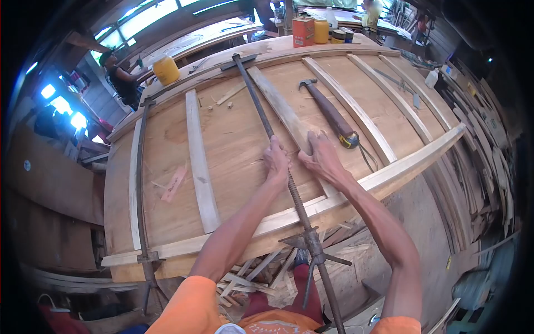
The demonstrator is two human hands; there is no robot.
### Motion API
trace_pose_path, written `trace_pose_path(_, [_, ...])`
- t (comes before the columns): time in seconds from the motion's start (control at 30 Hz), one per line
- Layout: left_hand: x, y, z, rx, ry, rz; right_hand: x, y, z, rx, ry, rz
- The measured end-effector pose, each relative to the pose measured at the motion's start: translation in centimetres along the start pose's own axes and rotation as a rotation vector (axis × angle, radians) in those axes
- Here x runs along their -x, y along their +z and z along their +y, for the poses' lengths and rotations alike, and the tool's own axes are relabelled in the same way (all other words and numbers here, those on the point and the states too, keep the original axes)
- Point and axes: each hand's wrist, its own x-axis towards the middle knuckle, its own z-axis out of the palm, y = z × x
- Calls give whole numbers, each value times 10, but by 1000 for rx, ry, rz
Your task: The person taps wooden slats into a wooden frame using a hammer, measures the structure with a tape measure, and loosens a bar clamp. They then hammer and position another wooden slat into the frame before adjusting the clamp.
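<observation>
My left hand is closed around the dark steel bar of a long bar clamp, just above its threaded part. The clamp runs across a wooden frame, and its screw handle hangs past the near rail. Just to the right, my right hand grips a wooden slat that lies between the far and near rails. A claw hammer with a brown handle rests on the plywood panel to the right of that slat.
A second bar clamp spans the frame's left side. Several other slats cross the panel. A yellow container and a red can stand at the far side. Stacked boards line the right. A person is at far left.
</observation>
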Motion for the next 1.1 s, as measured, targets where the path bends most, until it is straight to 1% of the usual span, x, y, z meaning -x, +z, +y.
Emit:
trace_pose_path(0.07, [0,1,-1,-7,7,9,1,5,0,-19,-14,11])
trace_pose_path(0.17, [-5,-2,-4,31,-3,-32,1,14,-7,-100,-51,67])
trace_pose_path(0.23, [-2,-1,-1,-3,5,-2,2,13,-11,-139,8,52])
trace_pose_path(0.33, [-4,2,-2,48,-7,27,6,12,-10,-192,7,46])
trace_pose_path(0.43, [-9,1,-6,-6,30,29,4,18,-14,-137,-7,62])
trace_pose_path(0.57, [-8,0,-4,9,19,14,3,22,-10,-139,-2,99])
trace_pose_path(0.63, [-7,-1,-4,45,-9,-14,3,11,-19,-220,51,72])
trace_pose_path(0.77, [-5,-1,-2,48,-5,-13,-4,-2,-29,-248,69,32])
trace_pose_path(0.83, [-2,1,-1,29,-3,12,-5,-7,-31,-233,115,-54])
trace_pose_path(0.93, [-2,1,-1,22,-15,4,-6,11,-14,-267,117,-3])
trace_pose_path(0.97, [-18,-3,-10,21,-19,4,-9,14,-8,-267,121,-5])
trace_pose_path(1.03, [-56,-23,-49,-468,360,-8,-5,28,6,-322,7,96])
trace_pose_path(1.1, [-10,-7,-11,-95,58,-11,0,16,4,-310,36,0])
